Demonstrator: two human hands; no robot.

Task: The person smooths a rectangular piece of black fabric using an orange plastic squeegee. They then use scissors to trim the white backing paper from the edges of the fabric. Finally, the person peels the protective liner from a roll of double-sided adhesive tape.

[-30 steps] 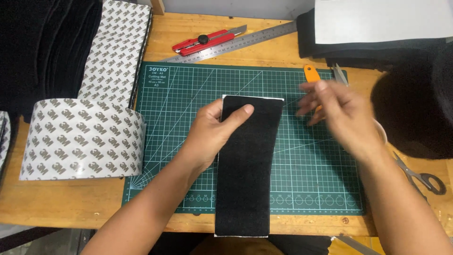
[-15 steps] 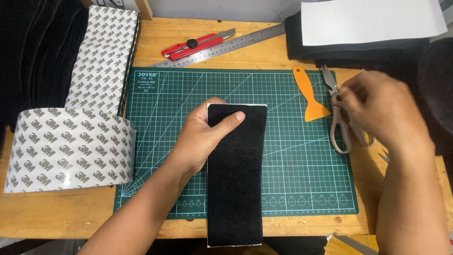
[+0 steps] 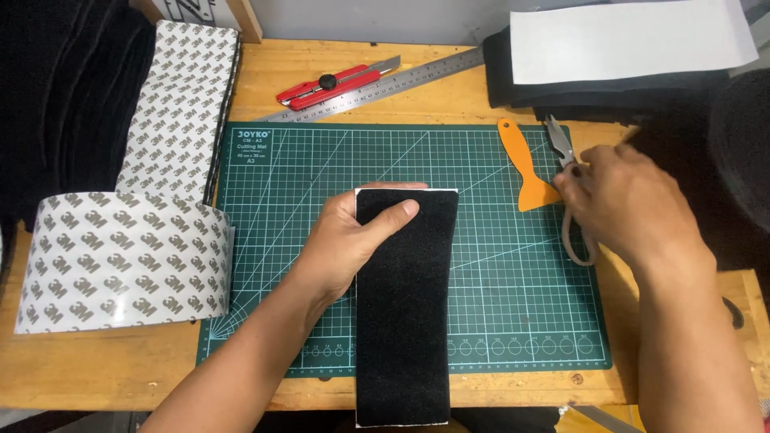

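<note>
A long black felt strip [image 3: 405, 321] with a white backing edge lies lengthwise on the green cutting mat [image 3: 497, 305]. My left hand [image 3: 353, 240] grips the strip's upper left corner, thumb on top. My right hand [image 3: 626, 204] is at the mat's right edge, closed over the grey handles of a pair of scissors [image 3: 565, 172], whose blades point away from me. An orange plastic scraper [image 3: 525, 172] lies just left of the scissors.
A wide roll of printed adhesive backing [image 3: 128, 256] sits at the left, its sheet trailing back. A red utility knife [image 3: 333, 82] and a steel ruler [image 3: 401, 84] lie behind the mat. Black felt with a white sheet [image 3: 634, 40] is stacked at the back right.
My right hand moved from above the mat to its right edge and took hold of the scissors. The left hand kept hold of the strip.
</note>
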